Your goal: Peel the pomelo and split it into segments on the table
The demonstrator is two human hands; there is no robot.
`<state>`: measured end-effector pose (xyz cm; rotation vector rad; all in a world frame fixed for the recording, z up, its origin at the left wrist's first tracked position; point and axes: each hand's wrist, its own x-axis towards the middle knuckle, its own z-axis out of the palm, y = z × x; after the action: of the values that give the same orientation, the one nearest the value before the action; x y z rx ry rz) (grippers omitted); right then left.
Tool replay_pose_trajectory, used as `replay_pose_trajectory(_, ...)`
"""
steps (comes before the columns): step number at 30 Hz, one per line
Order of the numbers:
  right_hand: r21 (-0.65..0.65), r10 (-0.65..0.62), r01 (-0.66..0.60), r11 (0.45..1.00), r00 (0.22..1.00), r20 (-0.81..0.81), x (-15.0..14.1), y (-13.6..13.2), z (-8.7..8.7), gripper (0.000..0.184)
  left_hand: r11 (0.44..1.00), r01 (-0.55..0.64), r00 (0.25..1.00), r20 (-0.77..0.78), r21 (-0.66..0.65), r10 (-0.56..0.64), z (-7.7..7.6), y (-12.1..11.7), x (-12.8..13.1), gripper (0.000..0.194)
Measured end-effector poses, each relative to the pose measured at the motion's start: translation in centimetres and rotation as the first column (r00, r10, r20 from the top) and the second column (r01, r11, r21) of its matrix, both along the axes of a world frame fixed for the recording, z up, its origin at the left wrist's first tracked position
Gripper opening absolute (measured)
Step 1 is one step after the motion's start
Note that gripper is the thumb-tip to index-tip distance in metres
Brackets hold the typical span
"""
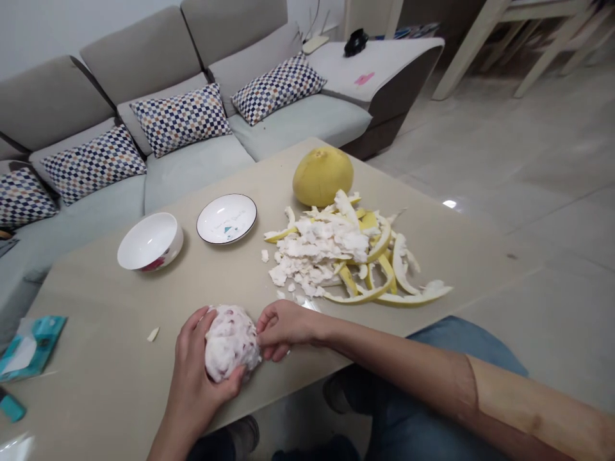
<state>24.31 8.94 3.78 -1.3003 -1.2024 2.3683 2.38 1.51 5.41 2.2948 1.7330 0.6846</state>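
A peeled pomelo (229, 346), mostly white with pinkish patches, sits near the front edge of the table (110, 333). My left hand (195, 358) is wrapped round its left side, thumb in front. At its right side, the fingers of my right hand (278, 330) are pinched together against the surface; whether a bit of pith is between them is hidden. Beyond my right hand lies a heap of white pith (321, 246) and yellow peel strips (360, 291). Behind the heap stands a whole yellow pomelo (323, 176).
A white bowl (151, 243) and a white plate (227, 219) with a dark rim stand at the table's far left. A teal tissue pack (33, 349) and a small teal object (12, 406) lie at the left. A sofa (187, 173) with checkered cushions runs behind.
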Motion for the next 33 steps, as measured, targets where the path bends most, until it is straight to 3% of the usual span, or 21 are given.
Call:
replay_pose_trajectory(10,0.134,-0.080,0.075,0.988,0.996,0.031,0.5,-0.1,-0.8,0.016,1.000,0.011,1.000,-0.017,0.005,-0.011,0.0,-0.1,0.0,0.075)
replay_pose_trajectory(17,0.181,-0.133,0.123,0.976,0.990,0.042,1.1,-0.3,-0.6,0.007,1.000,0.017,0.999,-0.034,0.019,-0.016,0.1,0.0,0.1,0.073)
replay_pose_trajectory(26,0.131,0.037,-0.051,0.990,0.994,0.105,-0.2,1.9,0.2,0.019,0.999,0.024,0.998,-0.051,0.029,-0.022,0.0,0.0,0.0,0.074)
replay_pose_trajectory(33,0.192,0.036,-0.073,0.979,0.982,0.188,-1.1,2.1,0.3,0.022,0.998,0.018,0.999,-0.050,0.054,-0.015,0.0,0.1,0.2,0.073)
